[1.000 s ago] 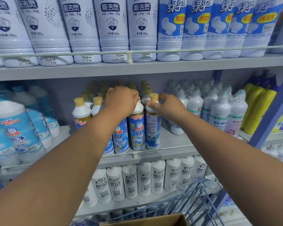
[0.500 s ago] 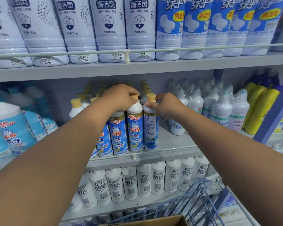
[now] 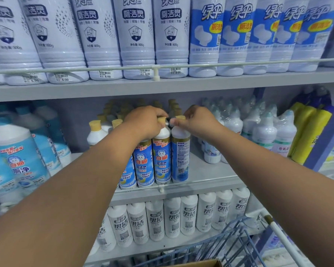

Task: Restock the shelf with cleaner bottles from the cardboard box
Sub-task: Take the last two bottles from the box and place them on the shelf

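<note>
Several blue-labelled cleaner bottles with yellow caps stand at the front of the middle shelf [image 3: 210, 182]. My left hand [image 3: 145, 122] grips the neck of one front bottle [image 3: 161, 160] whose cat label faces me. Beside it, my right hand [image 3: 197, 120] pinches the cap and neck of the neighbouring bottle [image 3: 180, 158], which shows its back label. Both bottles stand upright on the shelf. More yellow-capped bottles [image 3: 95, 132] fill the rows behind. The cardboard box [image 3: 199, 264] shows only its top edge at the bottom of the view.
Large white and blue bottles [image 3: 137, 35] line the top shelf behind a rail. White bottles [image 3: 172, 218] fill the lower shelf. Light-blue jugs [image 3: 17, 157] stand left, shrink-wrapped white bottles [image 3: 264, 130] and yellow bottles [image 3: 307, 132] right. A blue wire cart [image 3: 239, 245] sits below.
The view has drifted left and slightly up. Both hands stay on the two front bottle tops, and the bottles have shifted a little toward the shelf's front rail.
</note>
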Demonstrator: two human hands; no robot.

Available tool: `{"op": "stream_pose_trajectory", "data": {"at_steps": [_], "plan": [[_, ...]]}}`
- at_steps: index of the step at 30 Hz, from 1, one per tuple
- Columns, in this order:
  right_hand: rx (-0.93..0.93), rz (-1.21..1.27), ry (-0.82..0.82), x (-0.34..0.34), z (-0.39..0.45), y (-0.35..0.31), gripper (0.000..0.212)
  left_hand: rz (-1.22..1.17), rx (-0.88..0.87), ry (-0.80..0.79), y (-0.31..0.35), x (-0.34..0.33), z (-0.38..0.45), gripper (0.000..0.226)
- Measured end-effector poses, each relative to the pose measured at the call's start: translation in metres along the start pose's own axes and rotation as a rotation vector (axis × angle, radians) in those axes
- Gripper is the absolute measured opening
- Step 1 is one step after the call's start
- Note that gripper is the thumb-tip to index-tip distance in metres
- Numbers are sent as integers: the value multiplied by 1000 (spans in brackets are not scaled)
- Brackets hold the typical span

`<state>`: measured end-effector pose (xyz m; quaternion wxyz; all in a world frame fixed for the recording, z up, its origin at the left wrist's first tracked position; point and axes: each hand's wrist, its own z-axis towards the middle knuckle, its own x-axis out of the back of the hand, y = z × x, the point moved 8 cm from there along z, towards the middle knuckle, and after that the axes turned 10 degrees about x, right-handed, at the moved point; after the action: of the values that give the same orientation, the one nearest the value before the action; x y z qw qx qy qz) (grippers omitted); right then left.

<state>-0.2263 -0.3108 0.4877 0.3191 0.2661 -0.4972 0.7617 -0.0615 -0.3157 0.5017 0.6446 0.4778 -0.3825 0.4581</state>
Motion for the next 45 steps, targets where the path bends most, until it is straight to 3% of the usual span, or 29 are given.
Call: {"op": "stream_pose_trajectory", "data": {"at_steps": [3, 11, 16, 24, 29, 36, 45], "plan": [[17, -85, 37, 2, 2, -4, 53, 8, -11, -16, 1, -1, 2, 34], [97, -88, -67, 2, 0, -6, 32, -29, -28, -5, -3, -2, 1, 34], [101, -49, -21, -1, -3, 3, 47, -103, -21, -15, -9, -3, 1, 33], [130, -22, -62, -9, 4, 1, 40, -112, -5, -6, -9, -2, 0, 34], [104, -19, 45, -4, 6, 6, 34, -85, -9, 18, -8, 0, -1, 35], [144, -109, -65, 1, 11, 3, 30, -98, 7, 11, -10, -2, 0, 35], [156, -92, -89, -5, 11, 5, 44, -89, 8, -13, -9, 0, 0, 35]]}}
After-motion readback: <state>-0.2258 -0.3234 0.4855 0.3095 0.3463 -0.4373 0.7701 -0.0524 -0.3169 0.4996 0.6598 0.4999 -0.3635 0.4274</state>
